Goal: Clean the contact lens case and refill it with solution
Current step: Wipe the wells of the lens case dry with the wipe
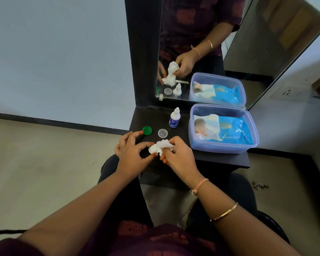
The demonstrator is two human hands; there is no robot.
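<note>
My left hand (131, 154) pinches the white contact lens case (152, 149) by one end, just above the dark shelf (220, 159). My right hand (177, 156) presses a crumpled white tissue (163, 144) against the other end of the case. A green cap (147, 130) and a clear cap (163, 133) lie on the shelf behind my hands. The small white solution bottle (174, 118) with a blue label stands upright, closed, farther back.
A clear lilac plastic box (251, 145) holding a blue pack of baby wipes (227, 129) fills the right of the shelf. A mirror (248, 52) stands against the wall behind the shelf. My knees and a chair are below the shelf.
</note>
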